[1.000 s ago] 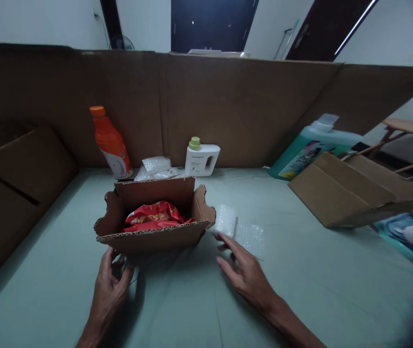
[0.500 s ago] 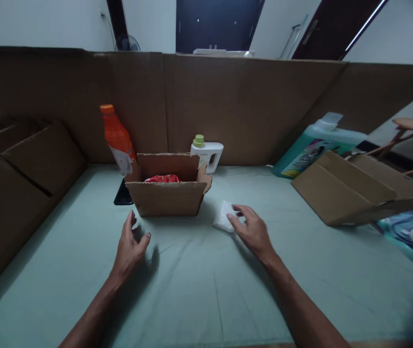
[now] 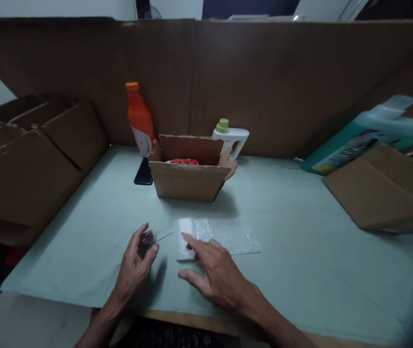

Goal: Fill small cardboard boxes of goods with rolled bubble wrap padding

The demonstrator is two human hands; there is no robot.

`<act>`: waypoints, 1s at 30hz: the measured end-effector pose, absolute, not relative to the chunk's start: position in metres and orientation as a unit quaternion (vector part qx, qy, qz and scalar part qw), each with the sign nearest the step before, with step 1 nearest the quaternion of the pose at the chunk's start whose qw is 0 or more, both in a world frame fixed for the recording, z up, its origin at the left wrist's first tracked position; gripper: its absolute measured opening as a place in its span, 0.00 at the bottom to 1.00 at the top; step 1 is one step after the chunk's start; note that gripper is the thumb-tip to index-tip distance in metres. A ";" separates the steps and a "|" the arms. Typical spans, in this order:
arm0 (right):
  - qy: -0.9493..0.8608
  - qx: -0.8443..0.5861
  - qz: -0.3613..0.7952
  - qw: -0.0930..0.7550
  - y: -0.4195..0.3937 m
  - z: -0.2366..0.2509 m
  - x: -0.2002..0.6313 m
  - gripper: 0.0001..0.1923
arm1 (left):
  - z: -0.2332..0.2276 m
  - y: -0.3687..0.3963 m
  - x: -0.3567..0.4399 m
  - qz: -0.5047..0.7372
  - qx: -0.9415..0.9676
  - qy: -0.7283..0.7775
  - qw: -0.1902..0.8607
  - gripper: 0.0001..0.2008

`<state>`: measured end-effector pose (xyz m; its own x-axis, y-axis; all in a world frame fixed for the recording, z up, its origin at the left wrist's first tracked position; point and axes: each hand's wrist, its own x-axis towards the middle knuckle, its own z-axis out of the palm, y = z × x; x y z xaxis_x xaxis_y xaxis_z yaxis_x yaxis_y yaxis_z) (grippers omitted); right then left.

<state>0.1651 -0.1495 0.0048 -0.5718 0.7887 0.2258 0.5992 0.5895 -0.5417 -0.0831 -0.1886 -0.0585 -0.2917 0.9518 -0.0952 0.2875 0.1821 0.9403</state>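
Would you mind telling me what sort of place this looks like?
Probably a home packing spot: a small open cardboard box on a cloth-covered table, bubble wrap under the right hand, and flattened cardboard nearby.

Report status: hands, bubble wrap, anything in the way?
Right hand fingers on bubble wrap, flat on table. Left hand open beside it, holding nothing. Open cardboard box sits behind, clear of the wrap.
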 end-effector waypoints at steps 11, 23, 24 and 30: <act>-0.861 -0.433 0.102 0.245 -0.111 -0.044 0.178 0.19 | -0.029 -0.158 -0.030 0.191 0.854 0.478 0.075 0.30; -0.803 -0.557 -0.018 0.211 -0.133 -0.081 0.298 0.21 | -0.059 -0.228 -0.207 0.174 0.687 0.699 0.094 0.24; -0.786 -0.583 -0.017 0.204 -0.130 -0.080 0.303 0.22 | -0.056 -0.228 -0.211 0.194 0.660 0.719 0.103 0.23; -0.735 -0.663 -0.009 0.140 -0.111 -0.084 0.292 0.26 | -0.061 -0.175 -0.179 0.249 0.639 0.716 0.131 0.27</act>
